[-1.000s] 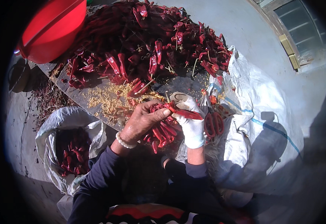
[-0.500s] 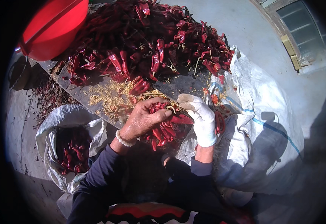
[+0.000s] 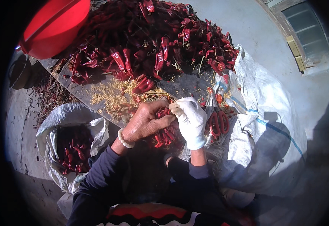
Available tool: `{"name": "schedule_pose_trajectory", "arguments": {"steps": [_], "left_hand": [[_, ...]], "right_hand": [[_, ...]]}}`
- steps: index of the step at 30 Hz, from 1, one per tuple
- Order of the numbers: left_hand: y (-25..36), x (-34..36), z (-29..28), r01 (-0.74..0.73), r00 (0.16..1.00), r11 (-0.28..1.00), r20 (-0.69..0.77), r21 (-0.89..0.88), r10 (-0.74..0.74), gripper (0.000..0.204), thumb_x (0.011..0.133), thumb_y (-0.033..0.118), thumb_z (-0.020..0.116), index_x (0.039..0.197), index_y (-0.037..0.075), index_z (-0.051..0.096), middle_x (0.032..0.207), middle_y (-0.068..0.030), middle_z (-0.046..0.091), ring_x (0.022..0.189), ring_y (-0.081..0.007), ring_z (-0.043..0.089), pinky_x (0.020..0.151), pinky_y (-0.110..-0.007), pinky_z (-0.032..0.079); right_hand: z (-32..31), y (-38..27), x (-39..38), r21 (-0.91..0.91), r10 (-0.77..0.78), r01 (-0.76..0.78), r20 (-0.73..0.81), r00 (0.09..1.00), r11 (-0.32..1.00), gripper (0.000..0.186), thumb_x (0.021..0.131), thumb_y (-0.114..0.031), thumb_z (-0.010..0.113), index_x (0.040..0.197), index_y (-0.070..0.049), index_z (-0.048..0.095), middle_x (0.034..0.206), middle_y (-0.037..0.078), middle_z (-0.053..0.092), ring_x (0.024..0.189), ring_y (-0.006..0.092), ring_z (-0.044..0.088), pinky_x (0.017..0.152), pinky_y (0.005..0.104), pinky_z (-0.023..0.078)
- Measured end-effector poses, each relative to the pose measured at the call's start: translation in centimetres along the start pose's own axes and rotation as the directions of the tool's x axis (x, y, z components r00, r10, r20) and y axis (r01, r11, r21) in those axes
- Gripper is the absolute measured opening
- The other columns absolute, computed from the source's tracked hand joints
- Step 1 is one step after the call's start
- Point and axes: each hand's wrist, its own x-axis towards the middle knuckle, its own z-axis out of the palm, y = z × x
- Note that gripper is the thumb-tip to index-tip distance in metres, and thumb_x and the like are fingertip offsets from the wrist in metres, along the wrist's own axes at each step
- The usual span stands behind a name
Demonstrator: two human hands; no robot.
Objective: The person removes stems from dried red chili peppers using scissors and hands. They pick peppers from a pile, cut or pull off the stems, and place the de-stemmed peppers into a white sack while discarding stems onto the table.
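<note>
My bare left hand, with a pale bead bracelet at its wrist, is closed around a wrinkled dried red chilli pepper. My right hand wears a white glove. Its fingers are pinched together beside my left fingertips, by the pepper's end, and hide whatever lies between them. To the right of the glove, red-handled scissors rest against the white sack. More red chillies lie just below my hands. A single plump chilli and pale yellow seeds lie on the dark board beyond.
A large heap of dried red chillies covers the far side. A red plastic basin stands far left. An open white sack holding chillies is at my left. A big white woven sack spreads on my right.
My right hand has moved left and in close to my left fingertips, uncovering the scissors' handles. The chilli's pale stem and the length under my hands no longer show.
</note>
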Motion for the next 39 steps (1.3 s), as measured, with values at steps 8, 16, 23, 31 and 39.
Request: {"name": "schedule_pose_trajectory", "arguments": {"steps": [8, 16, 23, 31, 39], "left_hand": [[-0.3, 0.1, 0.7, -0.155, 0.988, 0.982, -0.012, 0.108, 0.157, 0.03, 0.086, 0.016, 0.074, 0.106, -0.005, 0.066, 0.087, -0.0194, 0.064, 0.08, -0.0363, 0.066, 0.073, -0.039, 0.051], [-0.6, 0.1, 0.5, -0.256, 0.966, 0.944, 0.08, 0.208, 0.245, 0.023, 0.081, 0.013, 0.072, 0.097, -0.003, 0.066, 0.082, -0.0199, 0.063, 0.082, -0.0408, 0.064, 0.073, -0.044, 0.051], [-0.2, 0.4, -0.1, -0.295, 0.955, 0.921, 0.109, 0.255, 0.275, 0.017, 0.078, 0.008, 0.073, 0.089, -0.001, 0.064, 0.078, -0.0168, 0.061, 0.075, -0.0395, 0.063, 0.067, -0.043, 0.05], [1.1, -1.8, -2.2, 0.06, 0.97, 0.962, 0.243, -0.266, 0.007, 0.017, 0.08, 0.0, 0.076, 0.093, -0.002, 0.066, 0.085, -0.006, 0.066, 0.082, -0.014, 0.061, 0.078, -0.03, 0.049], [2.2, -2.2, -1.8, 0.29, 0.866, 0.835, 0.5, -0.468, -0.02, 0.021, 0.083, 0.004, 0.078, 0.1, -0.003, 0.069, 0.092, -0.006, 0.069, 0.087, -0.0142, 0.064, 0.081, -0.031, 0.051]], "right_hand": [[-0.1, 0.2, -0.9, 0.104, 0.198, -0.198, 0.008, 0.98, 0.975, 0.012, 0.095, -0.009, 0.068, 0.089, 0.001, 0.064, 0.081, 0.01, 0.064, 0.07, 0.0195, 0.062, 0.063, 0.0307, 0.048], [-0.2, 0.0, -1.6, 0.446, 0.629, -0.644, 0.206, 0.75, 0.622, 0.016, 0.101, -0.009, 0.061, 0.088, 0.0, 0.062, 0.078, -0.003, 0.059, 0.069, 0.0052, 0.051, 0.062, 0.0248, 0.041], [1.2, 2.6, -2.9, 0.746, 0.832, -0.661, 0.314, 0.457, 0.081, 0.018, 0.101, -0.029, 0.065, 0.106, -0.012, 0.067, 0.087, -0.007, 0.058, 0.07, 0.0042, 0.05, 0.058, 0.0211, 0.039], [-2.6, 6.6, -1.7, 0.413, 0.455, -0.532, 0.275, 0.847, 0.739, 0.037, 0.101, -0.04, 0.064, 0.091, -0.005, 0.066, 0.081, -0.002, 0.061, 0.07, 0.0069, 0.054, 0.065, 0.0241, 0.044], [5.6, 3.8, 3.7, -0.138, 0.168, -0.123, 0.388, 0.906, 0.983, 0.033, 0.093, -0.023, 0.067, 0.124, -0.015, 0.065, 0.098, 0.013, 0.074, 0.088, 0.0304, 0.072, 0.073, 0.0417, 0.056]]}}
